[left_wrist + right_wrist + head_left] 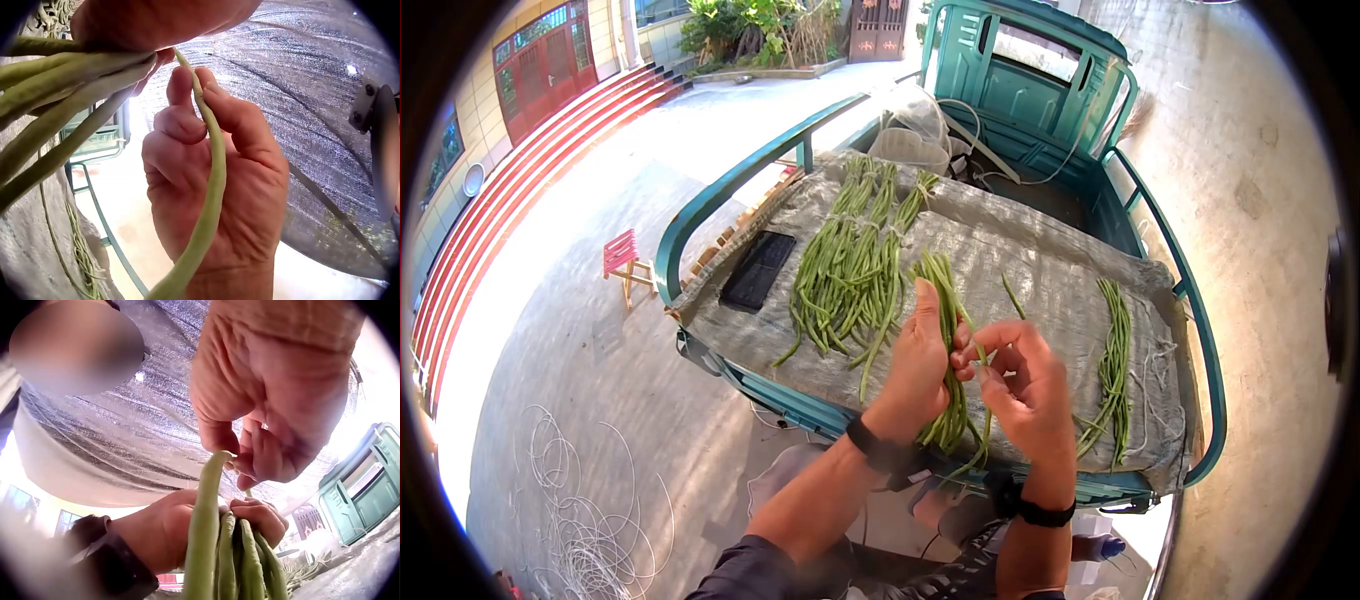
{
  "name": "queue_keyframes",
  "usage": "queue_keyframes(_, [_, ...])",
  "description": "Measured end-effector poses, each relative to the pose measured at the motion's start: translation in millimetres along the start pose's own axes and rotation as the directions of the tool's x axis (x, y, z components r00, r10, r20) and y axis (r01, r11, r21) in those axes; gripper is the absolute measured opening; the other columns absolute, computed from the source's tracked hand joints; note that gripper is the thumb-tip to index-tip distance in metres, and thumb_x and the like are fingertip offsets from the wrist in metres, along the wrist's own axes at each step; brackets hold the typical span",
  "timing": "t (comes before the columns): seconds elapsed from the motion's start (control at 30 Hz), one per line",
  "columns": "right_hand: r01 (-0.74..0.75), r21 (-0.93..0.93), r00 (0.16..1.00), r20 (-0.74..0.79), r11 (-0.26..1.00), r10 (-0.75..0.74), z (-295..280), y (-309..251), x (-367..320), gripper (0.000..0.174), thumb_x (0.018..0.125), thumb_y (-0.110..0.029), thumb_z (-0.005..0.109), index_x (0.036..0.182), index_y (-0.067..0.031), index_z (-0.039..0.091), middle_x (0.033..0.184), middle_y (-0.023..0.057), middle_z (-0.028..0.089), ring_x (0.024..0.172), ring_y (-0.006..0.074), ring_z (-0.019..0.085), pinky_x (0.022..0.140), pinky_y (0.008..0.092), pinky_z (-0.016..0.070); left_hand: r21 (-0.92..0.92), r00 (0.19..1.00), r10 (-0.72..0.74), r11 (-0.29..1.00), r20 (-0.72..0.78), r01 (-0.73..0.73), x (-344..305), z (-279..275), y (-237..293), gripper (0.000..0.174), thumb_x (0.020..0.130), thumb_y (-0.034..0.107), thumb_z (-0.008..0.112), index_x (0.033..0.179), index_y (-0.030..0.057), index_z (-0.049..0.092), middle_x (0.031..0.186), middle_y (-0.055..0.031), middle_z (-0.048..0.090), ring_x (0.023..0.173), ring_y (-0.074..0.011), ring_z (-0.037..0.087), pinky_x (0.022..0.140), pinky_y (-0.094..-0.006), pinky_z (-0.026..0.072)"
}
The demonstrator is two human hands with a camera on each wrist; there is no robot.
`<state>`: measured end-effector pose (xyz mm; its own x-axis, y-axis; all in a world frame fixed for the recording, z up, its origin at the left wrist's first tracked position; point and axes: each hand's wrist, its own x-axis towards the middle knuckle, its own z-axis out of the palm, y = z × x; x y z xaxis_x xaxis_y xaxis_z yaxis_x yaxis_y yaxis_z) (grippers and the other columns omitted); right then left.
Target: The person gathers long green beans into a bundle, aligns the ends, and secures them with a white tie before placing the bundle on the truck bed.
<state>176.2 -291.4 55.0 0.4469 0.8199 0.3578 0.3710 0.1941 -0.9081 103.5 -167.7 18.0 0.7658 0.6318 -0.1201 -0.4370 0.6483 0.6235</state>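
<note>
My left hand (920,360) grips a bunch of long green beans (948,425) around its middle, thumb pointing up along them. Close at its right, my right hand (1025,385) pinches a single long bean (214,181) between thumb and fingers beside the bunch. In the right wrist view, bean ends (250,562) hang below the left hand (165,528). Bundles of long beans (850,285), tied near their upper ends, lie to the left on a grey woven sheet (1040,260). A smaller pile of beans (1114,370) lies at the right, and one loose bean (1012,296) lies between.
The sheet covers the bed of a green cargo tricycle with side rails (1195,330). A dark flat mesh piece (758,270) lies at its left, white strings (1150,390) at its right. Behind stands a pale tub (910,148). A stool (628,262) and tangled white cord (590,545) are on the ground.
</note>
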Motion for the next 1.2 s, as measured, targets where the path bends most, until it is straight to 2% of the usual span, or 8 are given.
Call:
queue_keyframes(0.1, [0.001,-0.072,1.000,0.005,0.997,-0.001,0,-4,-1,0.027,0.089,0.010,0.061,0.113,-0.0010,0.066,0.099,0.0018,0.070,0.071,0.0029,0.057,0.061,0.0192,0.0480,0.001,0.995,-0.041,0.999,-0.087,0.041,-4,5,3,0.067,0.105,0.073,0.041,0.104,0.0075,0.055,0.073,0.0006,0.048,0.056,-0.0087,0.044,0.048,-0.0253,0.0359])
queue_keyframes(0.2, [-0.028,-0.196,0.994,0.100,0.980,0.048,-5,-4,-2,0.027,0.091,0.011,0.059,0.116,0.0013,0.062,0.100,0.0030,0.069,0.082,0.0027,0.062,0.065,0.0177,0.0456,-0.007,0.994,-0.007,1.000,-0.108,0.006,-1,5,2,0.071,0.104,0.075,0.042,0.106,0.0062,0.057,0.074,0.0005,0.049,0.056,-0.0084,0.043,0.047,-0.0254,0.0354])
queue_keyframes(0.3, [-0.028,-0.236,0.986,0.156,0.971,0.066,-5,-8,-4,0.026,0.091,0.009,0.062,0.116,0.0015,0.062,0.097,0.0015,0.067,0.078,0.0018,0.060,0.061,0.0185,0.0443,0.021,0.998,0.018,1.000,-0.061,-0.016,0,0,0,0.066,0.108,0.069,0.039,0.114,0.0061,0.059,0.087,-0.0021,0.054,0.068,-0.0107,0.050,0.057,-0.0242,0.0428])
queue_keyframes(0.4, [-0.010,-0.281,0.988,0.147,0.960,0.053,0,-13,-6,0.025,0.091,0.008,0.064,0.115,0.0010,0.062,0.093,0.0003,0.064,0.074,0.0025,0.058,0.060,0.0199,0.0444,0.105,1.000,0.030,0.994,-0.006,-0.029,-4,0,4,0.061,0.109,0.067,0.041,0.111,0.0075,0.057,0.085,-0.0006,0.053,0.067,-0.0093,0.050,0.058,-0.0244,0.0438])
queue_keyframes(0.6, [0.011,-0.255,0.988,0.154,0.967,0.029,2,-6,-7,0.027,0.090,0.008,0.066,0.115,0.0003,0.059,0.090,0.0001,0.062,0.072,0.0043,0.057,0.059,0.0217,0.0440,0.163,0.994,0.099,0.981,0.051,-0.106,7,-6,-3,0.033,0.112,0.042,0.055,0.104,0.0100,0.054,0.080,0.0034,0.051,0.065,-0.0061,0.047,0.057,-0.0236,0.0422])
queue_keyframes(0.7, [0.003,-0.272,0.987,0.155,0.962,0.041,4,-10,-8,0.027,0.089,0.009,0.067,0.112,-0.0004,0.056,0.089,0.0010,0.061,0.072,0.0050,0.058,0.059,0.0222,0.0439,0.161,0.990,0.125,0.978,0.063,-0.133,6,-6,-4,0.025,0.112,0.033,0.056,0.103,0.0104,0.054,0.080,0.0034,0.051,0.065,-0.0052,0.047,0.055,-0.0235,0.0410])
queue_keyframes(1.0, [0.003,-0.254,0.985,0.166,0.967,0.041,0,-6,-9,0.028,0.088,0.011,0.069,0.108,-0.0009,0.053,0.090,0.0028,0.061,0.075,0.0071,0.059,0.064,0.0242,0.0465,0.236,0.983,0.170,0.955,0.068,-0.181,2,-3,-5,0.025,0.115,0.032,0.050,0.103,0.0103,0.053,0.083,0.0054,0.046,0.076,-0.0050,0.043,0.066,-0.0219,0.0397])
queue_keyframes(1.2, [-0.048,-0.226,0.983,0.165,0.973,0.087,0,-10,-8,0.030,0.087,0.013,0.071,0.108,0.0004,0.053,0.091,0.0037,0.061,0.078,0.0081,0.059,0.067,0.0250,0.0483,0.260,0.966,0.233,0.931,0.114,-0.256,3,-2,-6,0.026,0.115,0.033,0.049,0.104,0.0099,0.053,0.084,0.0050,0.046,0.078,-0.0056,0.043,0.069,-0.0225,0.0394])
